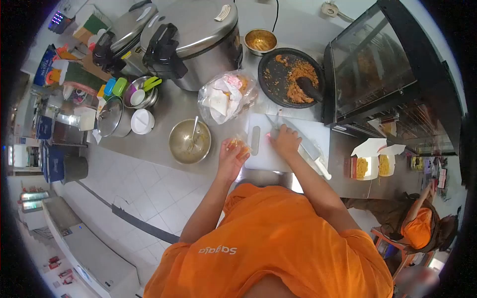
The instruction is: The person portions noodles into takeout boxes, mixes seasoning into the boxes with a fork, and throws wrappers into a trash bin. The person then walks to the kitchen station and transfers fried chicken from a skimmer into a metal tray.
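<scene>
The left hand [234,155] pinched a clear plastic packet [240,145] with orange contents, just left of the cutting board [258,156]. Over the board, the right hand [286,141] had its fingers bent downward near a knife [312,149]; whether they gripped anything could not be told. Beyond the board sat a mortar [276,89] of what looked like orange paste, and a metal bowl [180,149] holding a fork [192,139] stood farther left.
</scene>
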